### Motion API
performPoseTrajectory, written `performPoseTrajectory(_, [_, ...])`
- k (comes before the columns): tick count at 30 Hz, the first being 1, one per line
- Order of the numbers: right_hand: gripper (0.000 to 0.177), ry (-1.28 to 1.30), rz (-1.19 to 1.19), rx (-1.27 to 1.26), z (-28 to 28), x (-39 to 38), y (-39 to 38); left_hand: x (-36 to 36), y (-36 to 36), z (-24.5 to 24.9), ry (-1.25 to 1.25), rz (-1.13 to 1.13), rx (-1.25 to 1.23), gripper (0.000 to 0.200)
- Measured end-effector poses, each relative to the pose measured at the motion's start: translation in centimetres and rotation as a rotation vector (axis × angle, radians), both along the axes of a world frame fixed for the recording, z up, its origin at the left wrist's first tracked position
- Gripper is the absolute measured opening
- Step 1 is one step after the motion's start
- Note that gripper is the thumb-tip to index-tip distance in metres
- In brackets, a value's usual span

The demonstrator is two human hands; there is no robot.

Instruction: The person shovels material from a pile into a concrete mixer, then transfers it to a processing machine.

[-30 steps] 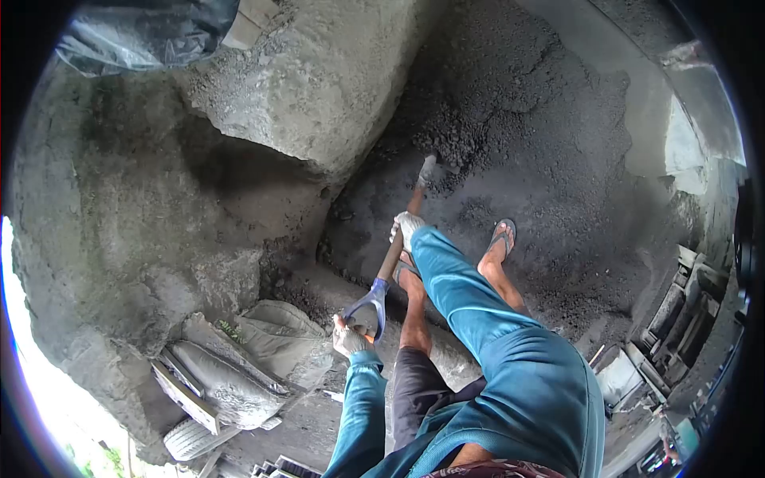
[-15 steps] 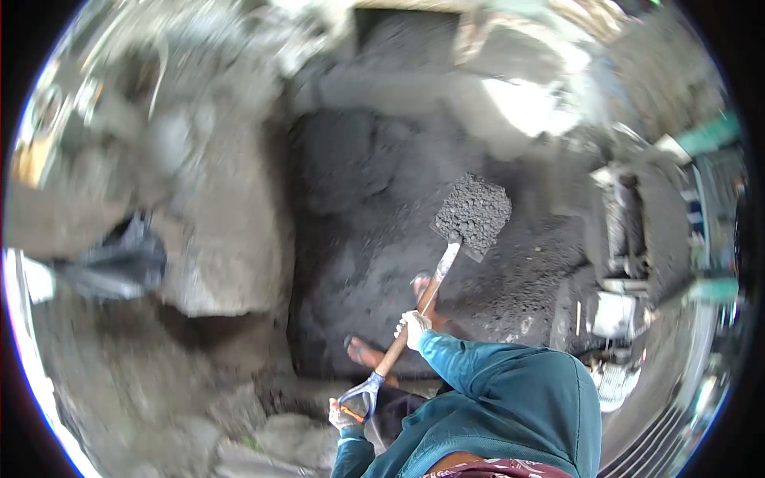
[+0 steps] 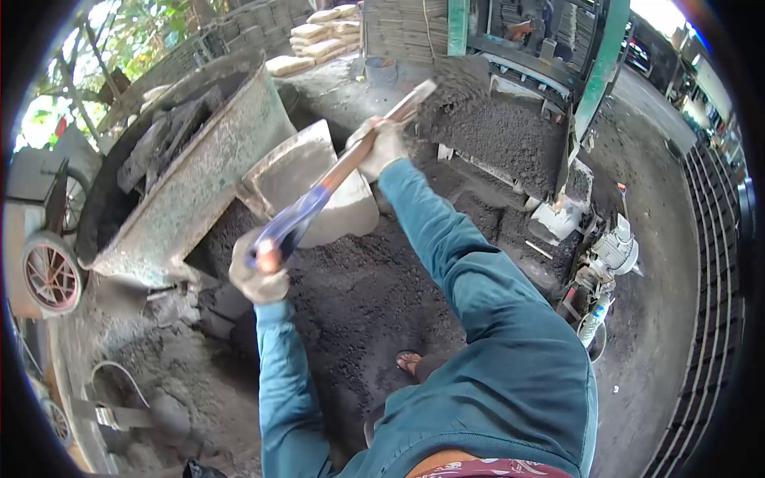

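Observation:
My left hand (image 3: 259, 271), in a pale glove, is closed round the grip end of a shovel (image 3: 344, 166) with a blue handle. My right hand (image 3: 378, 147), gloved too, wraps round the wooden shaft farther up. The shovel points up and to the right, raised over the ground. Its far end is blurred near a heap of dark, crumbly material (image 3: 518, 139) in a machine's tray. The shovel's blade and any load on it cannot be made out. Dark loose material (image 3: 366, 287) covers the ground below my hands.
A large rusty round drum (image 3: 199, 175) stands at the left, a metal chute (image 3: 299, 179) beside it. Farther left is a spoked wheel (image 3: 52, 272). Green machine posts (image 3: 602, 64) rise at the upper right, and a motor (image 3: 615, 248) sits at the right. Stacked bags (image 3: 323, 40) lie behind.
The view has swung up from the ground to the drum and machine. Both hands have lifted the shovel from low over the dark floor, and the loaded blade seen before no longer shows clearly.

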State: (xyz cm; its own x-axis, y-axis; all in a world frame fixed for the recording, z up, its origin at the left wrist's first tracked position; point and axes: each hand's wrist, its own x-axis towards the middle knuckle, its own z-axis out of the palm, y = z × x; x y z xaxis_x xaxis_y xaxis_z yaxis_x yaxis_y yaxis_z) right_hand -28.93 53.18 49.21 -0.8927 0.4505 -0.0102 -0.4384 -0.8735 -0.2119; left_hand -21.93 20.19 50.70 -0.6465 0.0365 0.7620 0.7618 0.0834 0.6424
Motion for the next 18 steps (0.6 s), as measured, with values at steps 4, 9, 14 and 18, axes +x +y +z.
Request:
performPoseTrajectory(4, [0.017, 0.099, -0.178, 0.161, -0.7, 5.4, 9.4, 2.4, 7.8, 7.3, 0.41, -0.414, -0.559, 0.025])
performPoseTrajectory(9, [0.021, -0.294, -0.109, 0.338, -8.0, 14.6, 9.2, 8.6, 9.6, -6.6, 0.476, -0.443, -1.063, 0.039])
performPoseTrajectory(14, [0.019, -0.475, -0.198, 0.56, -13.3, 17.5, 0.9, 11.7, 1.7, -17.5, 0.234, -0.584, -1.179, 0.023])
performPoseTrajectory(18, [0.032, -0.422, -0.328, 0.73, -12.3, 19.1, -6.9, 12.1, -5.1, -23.7, -0.159, -0.777, -1.043, 0.039])
